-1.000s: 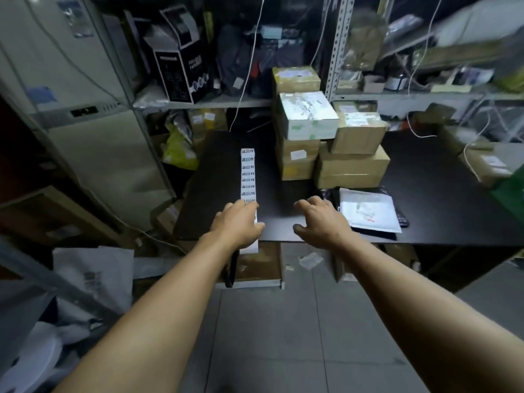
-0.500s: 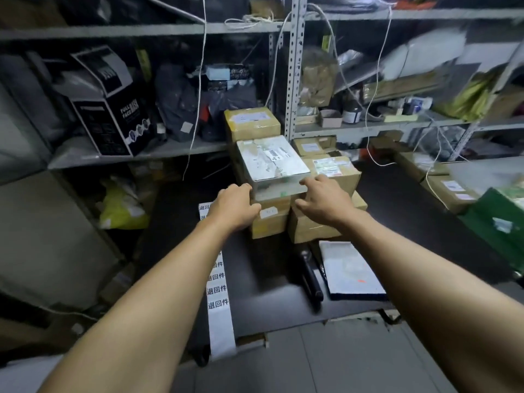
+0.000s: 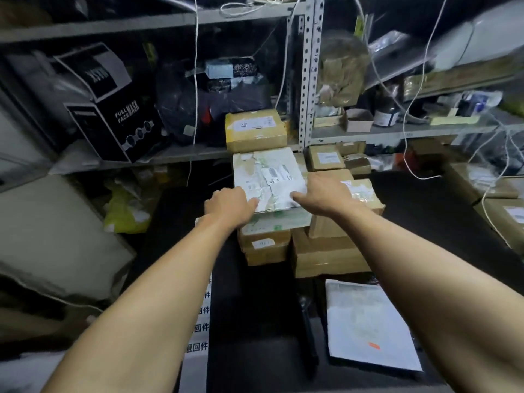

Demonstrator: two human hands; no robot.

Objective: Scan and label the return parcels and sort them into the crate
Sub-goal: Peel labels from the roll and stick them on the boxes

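A white, tape-wrapped cardboard parcel (image 3: 269, 180) was gripped at its near edge by both hands, left (image 3: 229, 207) and right (image 3: 326, 194), atop stacked brown boxes (image 3: 326, 251) on the black counter (image 3: 255, 321), backed by cluttered grey metal shelving (image 3: 307, 80).

Head-worn, forward-down, close over table (image 3: 255, 321)

parcel (image 3: 269, 177) atop box stack (image 3: 265, 245), envelope (image 3: 368, 324) in front.

Both arms outstretched, left hand (image 3: 231, 204) and right hand (image 3: 323, 194) palm-down.
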